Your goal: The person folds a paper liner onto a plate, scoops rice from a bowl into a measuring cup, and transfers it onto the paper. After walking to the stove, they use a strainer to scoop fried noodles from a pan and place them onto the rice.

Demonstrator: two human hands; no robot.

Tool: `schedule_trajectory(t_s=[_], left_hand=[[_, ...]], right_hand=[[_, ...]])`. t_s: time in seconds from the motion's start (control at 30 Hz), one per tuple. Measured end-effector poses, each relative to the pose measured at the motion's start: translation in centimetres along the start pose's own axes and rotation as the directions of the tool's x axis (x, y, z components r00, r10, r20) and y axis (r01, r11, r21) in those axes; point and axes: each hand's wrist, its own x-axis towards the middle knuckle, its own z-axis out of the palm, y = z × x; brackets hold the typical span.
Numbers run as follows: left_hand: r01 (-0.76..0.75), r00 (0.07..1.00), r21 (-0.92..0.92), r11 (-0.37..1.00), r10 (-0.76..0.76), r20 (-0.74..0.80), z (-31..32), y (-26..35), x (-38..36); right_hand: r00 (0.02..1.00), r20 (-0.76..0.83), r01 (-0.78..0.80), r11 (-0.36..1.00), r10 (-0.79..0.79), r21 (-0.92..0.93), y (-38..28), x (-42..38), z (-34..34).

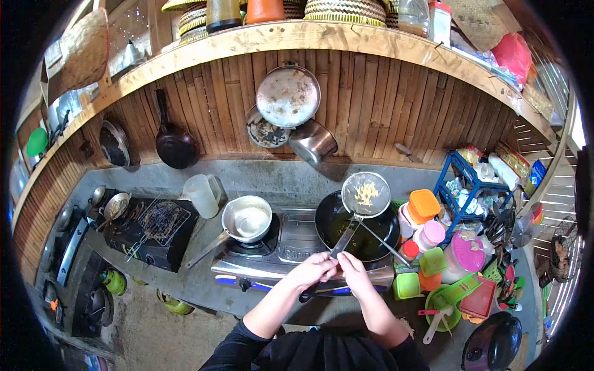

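My left hand (314,272) is closed around the dark handle of a round wire strainer (355,201). Fingers of my right hand (354,270) press together at the same handle, close against the left hand; their exact grip is partly hidden. Pale yellow fried shreds (366,193) lie in the strainer's mesh. The strainer is above the back of a black wok (323,217), which holds dark oil and stands on the right burner of a gas stove (297,236). A thin metal rod (387,245) slants across the wok's right side.
A light saucepan (247,217) sits on the left burner, its handle pointing toward me. Behind it stands a plastic jug (202,196). Colourful containers (424,207) and a blue rack (459,185) crowd the right side. A grill rack (162,221) lies at left.
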Motion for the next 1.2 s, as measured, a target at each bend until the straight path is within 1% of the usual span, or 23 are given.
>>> schedule_trajectory(t_s=[0.07,0.1,0.13,0.17,0.23,0.3,0.4,0.47,0.53,0.57,0.6,0.67,0.73,0.8,0.83,0.87,0.97,1.03,1.07,1.1,1.13,1.17,1.2], left_hand=[[-0.002,0.999,0.119,0.993,0.007,-0.045,0.8,-1.7,0.1],[0.044,0.996,0.108,0.993,-0.035,-0.086,1.2,-2.4,-0.1],[0.01,0.997,0.079,0.997,-0.003,-0.081,1.2,-3.7,0.0],[0.031,0.996,0.067,0.997,-0.025,-0.084,1.0,-4.6,0.2],[0.053,0.996,0.057,0.997,-0.048,-0.082,1.4,-3.8,0.1],[0.04,0.999,0.12,0.992,-0.04,-0.009,1.6,-2.3,0.2],[-0.065,0.998,-0.029,0.997,0.064,-0.022,3.0,-0.4,0.9],[-0.066,0.998,-0.067,0.996,0.066,-0.005,3.3,0.0,1.0],[-0.03,1.0,-0.107,0.994,0.03,0.0,3.2,-0.9,1.2],[-0.012,0.999,-0.135,0.991,0.008,-0.032,3.6,-1.5,0.9],[-0.009,0.999,-0.04,0.999,0.008,-0.042,3.1,-3.0,0.9],[0.089,0.99,-0.115,0.989,-0.101,-0.097,3.6,-3.7,0.3],[0.092,0.991,-0.143,0.985,-0.105,-0.082,3.7,-3.6,0.4],[-0.015,0.998,-0.027,1.0,0.014,-0.068,3.9,-2.2,1.0],[-0.046,0.998,-0.027,0.999,0.045,-0.036,4.6,-0.2,0.6],[-0.092,0.996,-0.009,0.996,0.092,-0.024,4.4,0.0,1.1],[-0.092,0.996,-0.035,0.995,0.092,-0.001,4.6,1.0,1.0],[0.003,0.999,-0.097,0.995,-0.006,-0.035,4.3,-0.5,0.8],[0.033,0.998,-0.073,0.997,-0.037,-0.055,3.8,-2.1,0.7],[0.071,0.995,-0.122,0.99,-0.078,-0.055,3.5,-3.5,0.5],[0.108,0.992,-0.171,0.979,-0.118,-0.053,3.5,-4.0,0.3],[0.134,0.985,-0.199,0.971,-0.152,-0.079,3.6,-4.2,0.2],[0.136,0.985,-0.202,0.97,-0.155,-0.08,3.9,-3.6,0.1]], right_hand=[[0.995,-0.068,0.076,0.997,-0.077,-0.015,1.2,-0.3,0.4],[0.995,-0.082,0.068,0.996,-0.064,0.055,2.6,-0.3,0.1],[0.998,-0.066,0.025,0.997,-0.02,0.076,3.5,-0.4,-0.3],[0.998,-0.055,-0.021,0.995,0.027,0.095,4.4,-0.5,-0.9],[0.996,-0.049,-0.065,0.991,0.071,0.115,3.6,-0.7,-0.7],[0.998,-0.06,0.042,0.99,-0.035,0.132,1.8,-0.5,-0.5],[0.997,-0.029,0.074,0.992,-0.071,0.103,-1.7,-0.2,-0.2],[0.996,-0.026,0.083,0.989,-0.08,0.126,-2.4,-0.3,-0.1],[0.987,-0.106,0.126,0.99,-0.12,0.058,-0.8,0.1,-0.6],[0.988,-0.123,0.102,0.994,-0.095,0.046,0.6,-0.2,-1.1],[0.993,-0.114,0.036,0.992,-0.022,0.117,0.8,-1.2,-0.9],[0.98,-0.2,0.03,0.998,-0.02,0.049,3.2,-1.3,-1.4],[0.979,-0.204,-0.01,0.999,0.019,0.045,2.2,-1.7,-1.2],[0.992,-0.121,0.033,0.999,-0.029,0.038,0.1,-1.2,-1.2],[0.979,-0.175,0.111,0.993,-0.103,0.036,-0.9,-0.8,-0.4],[0.984,-0.16,0.091,0.995,-0.082,0.049,-2.7,-1.0,-0.1],[0.972,-0.19,0.147,0.989,-0.14,0.024,-3.3,-0.9,0.3],[0.975,-0.205,0.089,0.996,-0.085,0.01,-0.6,-0.9,-0.6],[0.98,-0.198,0.018,0.999,-0.01,0.04,0.9,-1.3,-1.0],[0.974,-0.227,0.018,1.0,-0.013,0.021,2.3,-1.4,-1.1],[0.967,-0.255,0.017,1.0,-0.016,0.002,3.1,-1.6,-1.0],[0.967,-0.241,-0.079,0.997,0.076,0.0,3.4,-1.8,-1.5],[0.967,-0.242,-0.083,0.997,0.08,0.0,2.9,-1.8,-1.5]])
